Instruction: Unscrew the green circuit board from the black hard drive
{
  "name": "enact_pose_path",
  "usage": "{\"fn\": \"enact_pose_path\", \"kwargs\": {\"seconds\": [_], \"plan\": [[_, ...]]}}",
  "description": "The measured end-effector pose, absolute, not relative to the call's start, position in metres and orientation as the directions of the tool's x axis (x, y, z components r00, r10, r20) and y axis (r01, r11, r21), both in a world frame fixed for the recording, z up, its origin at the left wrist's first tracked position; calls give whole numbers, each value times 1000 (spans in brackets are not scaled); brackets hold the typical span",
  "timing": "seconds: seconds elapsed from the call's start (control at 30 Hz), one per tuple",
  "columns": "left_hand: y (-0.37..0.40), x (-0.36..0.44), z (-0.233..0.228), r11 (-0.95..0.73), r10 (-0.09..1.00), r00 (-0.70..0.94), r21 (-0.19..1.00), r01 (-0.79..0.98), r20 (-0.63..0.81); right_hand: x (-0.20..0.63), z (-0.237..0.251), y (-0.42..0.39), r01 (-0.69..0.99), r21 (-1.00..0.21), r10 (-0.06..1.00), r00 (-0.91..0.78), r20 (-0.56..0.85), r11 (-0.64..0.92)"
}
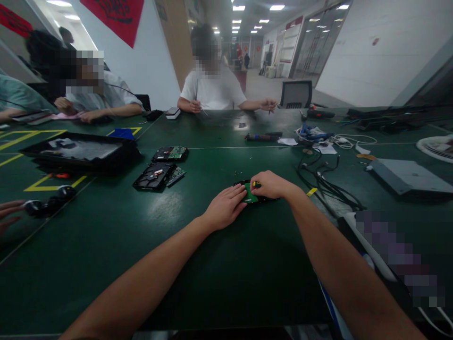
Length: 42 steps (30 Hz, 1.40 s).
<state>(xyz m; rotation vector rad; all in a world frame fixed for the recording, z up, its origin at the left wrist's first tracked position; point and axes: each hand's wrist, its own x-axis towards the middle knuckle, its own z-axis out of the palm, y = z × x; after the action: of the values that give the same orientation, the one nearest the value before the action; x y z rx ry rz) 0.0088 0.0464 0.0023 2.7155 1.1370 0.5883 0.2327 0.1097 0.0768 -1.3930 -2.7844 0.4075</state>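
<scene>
In front of me on the green table lies a hard drive with its green circuit board facing up. My left hand rests flat on the drive's left side, fingers stretched out over its edge. Closed around a small screwdriver with a yellow and black handle, my right hand is held over the board. The screwdriver's tip is hidden by the fingers. Left of my hands are a second hard drive with small parts on it, a loose circuit board, and another drive behind them.
A black tray stands at the left. Black cables, a grey metal box and a white fan lie to the right. A dark cylindrical tool lies farther back. People sit across the table, and another person's hand reaches in at left.
</scene>
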Motion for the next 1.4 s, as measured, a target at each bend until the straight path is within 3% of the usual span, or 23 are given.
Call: {"fn": "enact_pose_path", "kwargs": {"seconds": [0.6, 0.8, 1.2, 1.4], "plan": [[43, 10, 8, -691, 717, 594, 263, 673, 365, 244, 86, 111, 823, -209, 830, -553, -76, 529], [39, 14, 11, -689, 710, 574, 229, 688, 408, 248, 94, 109, 843, -237, 868, -497, 2, 483], [40, 13, 11, -682, 717, 571, 238, 691, 399, 240, 80, 112, 799, -238, 808, -583, -82, 553], [41, 13, 9, -606, 775, 484, 264, 750, 405, 234, 72, 112, 801, -216, 799, -589, -118, 558]]}}
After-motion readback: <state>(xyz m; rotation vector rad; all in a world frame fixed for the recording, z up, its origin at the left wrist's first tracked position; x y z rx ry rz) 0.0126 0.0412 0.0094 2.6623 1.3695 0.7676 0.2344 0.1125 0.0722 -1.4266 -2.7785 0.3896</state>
